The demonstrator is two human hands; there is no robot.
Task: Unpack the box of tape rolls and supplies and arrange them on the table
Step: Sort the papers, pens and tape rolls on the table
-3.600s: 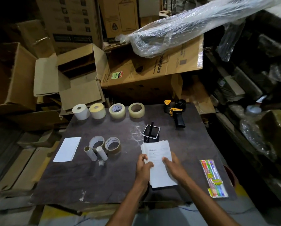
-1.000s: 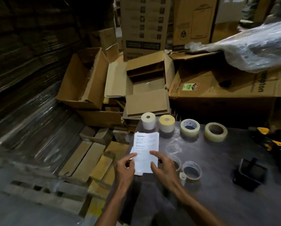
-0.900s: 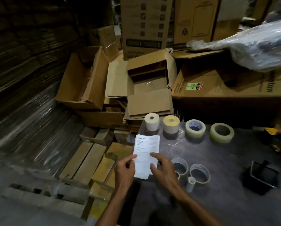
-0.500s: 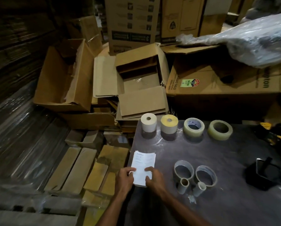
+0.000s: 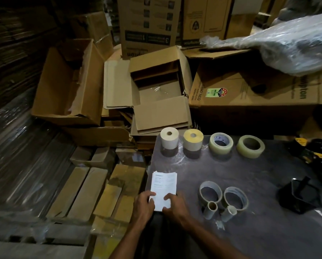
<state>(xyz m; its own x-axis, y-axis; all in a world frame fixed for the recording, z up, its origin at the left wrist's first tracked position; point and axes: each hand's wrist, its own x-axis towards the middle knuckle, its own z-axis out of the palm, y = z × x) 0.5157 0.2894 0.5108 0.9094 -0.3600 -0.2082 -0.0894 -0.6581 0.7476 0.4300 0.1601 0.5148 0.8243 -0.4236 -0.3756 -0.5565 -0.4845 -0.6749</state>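
A stack of white printed paper sheets (image 5: 163, 186) lies at the left edge of the dark table (image 5: 259, 230). My left hand (image 5: 144, 203) holds its near left corner and my right hand (image 5: 173, 204) presses its near right corner. Along the far edge stand a white roll (image 5: 169, 137), a yellow-topped roll (image 5: 193, 139) and two clear tape rolls (image 5: 220, 142) (image 5: 250, 146). Two more tape rolls (image 5: 210, 191) (image 5: 235, 198) and two cardboard cores (image 5: 210, 209) (image 5: 229, 213) sit right of the papers.
An open, empty-looking cardboard box (image 5: 156, 90) lies beyond the table's far left corner among other cartons. A black holder (image 5: 300, 195) and a yellow-black tape dispenser (image 5: 313, 152) are at the right. Wooden pallet slats (image 5: 85, 189) lie on the floor at the left.
I carried the sheets from the table's middle to its left edge and lowered them onto the earlier sheet. My view turned left and down.
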